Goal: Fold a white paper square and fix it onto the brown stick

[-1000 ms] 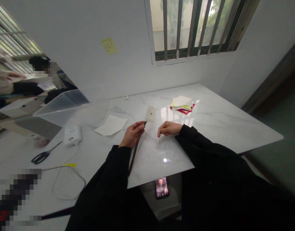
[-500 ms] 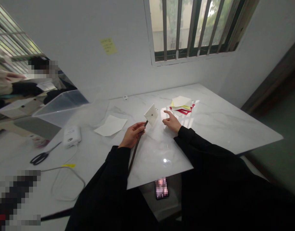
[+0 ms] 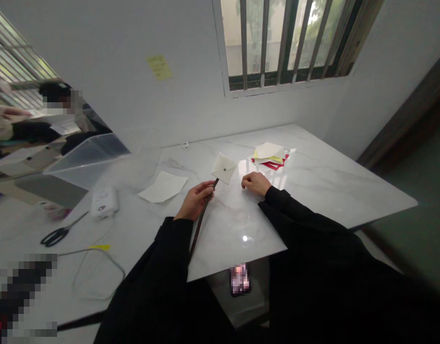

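Note:
My left hand [image 3: 195, 200] is closed round a thin dark stick [image 3: 202, 218] that slants down toward my lap. A small white paper square [image 3: 223, 167] is pinned at the stick's top end, turned like a diamond, with a dark pin at its centre. Just to the right of the paper, my right hand [image 3: 255, 182] rests on the white marble table [image 3: 324, 186] with its fingers curled in. Whether it holds anything I cannot make out.
A stack of red, yellow and white paper [image 3: 270, 156] lies behind my right hand. A white sheet [image 3: 163, 187], a white device [image 3: 102, 202] with a cable, black scissors [image 3: 55, 234] and a clear plastic bin [image 3: 87, 160] sit to the left. Another person [image 3: 33, 122] works at far left.
The paper square has rotated on the stick into a diamond position. My right hand reached out with a pointing finger, then drew back and curled shut on the table.

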`<state>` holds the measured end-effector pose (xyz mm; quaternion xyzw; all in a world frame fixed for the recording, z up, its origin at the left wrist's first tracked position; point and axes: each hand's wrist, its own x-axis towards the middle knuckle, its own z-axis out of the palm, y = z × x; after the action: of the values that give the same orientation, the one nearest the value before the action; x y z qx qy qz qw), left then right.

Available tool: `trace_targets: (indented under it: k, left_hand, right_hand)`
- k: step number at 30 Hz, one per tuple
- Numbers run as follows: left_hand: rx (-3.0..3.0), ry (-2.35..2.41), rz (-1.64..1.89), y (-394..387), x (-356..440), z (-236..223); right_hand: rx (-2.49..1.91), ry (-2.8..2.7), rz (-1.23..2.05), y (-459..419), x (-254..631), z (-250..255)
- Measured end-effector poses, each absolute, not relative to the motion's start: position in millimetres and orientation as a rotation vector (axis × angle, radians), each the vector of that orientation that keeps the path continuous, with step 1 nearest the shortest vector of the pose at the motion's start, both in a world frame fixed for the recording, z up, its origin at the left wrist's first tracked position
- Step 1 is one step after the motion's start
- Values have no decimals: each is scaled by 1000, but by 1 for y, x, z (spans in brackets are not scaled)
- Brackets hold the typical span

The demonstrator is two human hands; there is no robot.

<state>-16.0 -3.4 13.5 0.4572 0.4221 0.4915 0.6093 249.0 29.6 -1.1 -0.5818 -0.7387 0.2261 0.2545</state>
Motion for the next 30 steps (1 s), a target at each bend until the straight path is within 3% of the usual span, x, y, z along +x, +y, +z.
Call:
trace_targets:
  k: [8, 18, 30]
  left_hand:
    - [621, 566, 1369, 3, -34, 25]
    - [711, 755, 1298, 0, -25, 19]
    - [529, 804, 1407, 8, -31, 21]
  right_hand:
    - [-1422, -1922, 675, 25, 241, -1]
    - [-840, -1993, 1436, 10, 171, 10]
    - [-681, -1949, 1836, 5, 160, 11]
